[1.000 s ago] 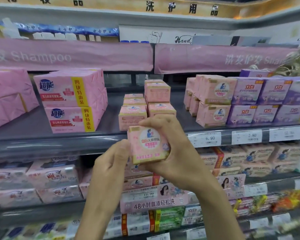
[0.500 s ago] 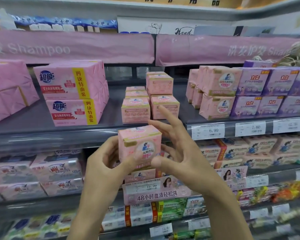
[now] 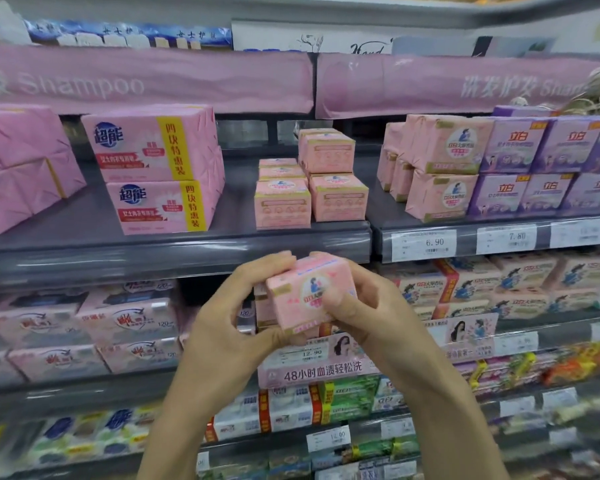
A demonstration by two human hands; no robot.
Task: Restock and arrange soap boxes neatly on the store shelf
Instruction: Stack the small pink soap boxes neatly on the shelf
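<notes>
Head view. A soap box [image 3: 310, 292], pink w/ a round logo on the face turned to the camera, is held tilted in mid-air by both hands. It sits just near of and below the front rail of the shelf [image 3: 174, 251] and touches no shelf. Its likely place is w/ the small pink boxes [image 3: 282, 206] standing mid-shelf in two rows; the right row [image 3: 338, 199] is stacked two high toward the far side. Risks, as judged: (1) the tilted two-hand hold suggests a re-grip is due, so a slack pinch could let the box slip & drop onto the lower-shelf goods; (2) brought in too low, it may catch the rail; (3) set down carelessly, it may nudge the front boxes out of line or tip the two-high stack, esp. if these are light; (4) its logo face may end up turned unlike its neighbours, which appear to show the logo upward, i.e. an untidy row. Left hand [image 3: 229, 327]: fingers curled over the box's top left edge, thumb under its lower left corner, gripping. Right hand [image 3: 371, 306]: thumb pressed on the front face, fingers wrapped behind the right side, also gripping. Neither hand holds anything else.
</notes>
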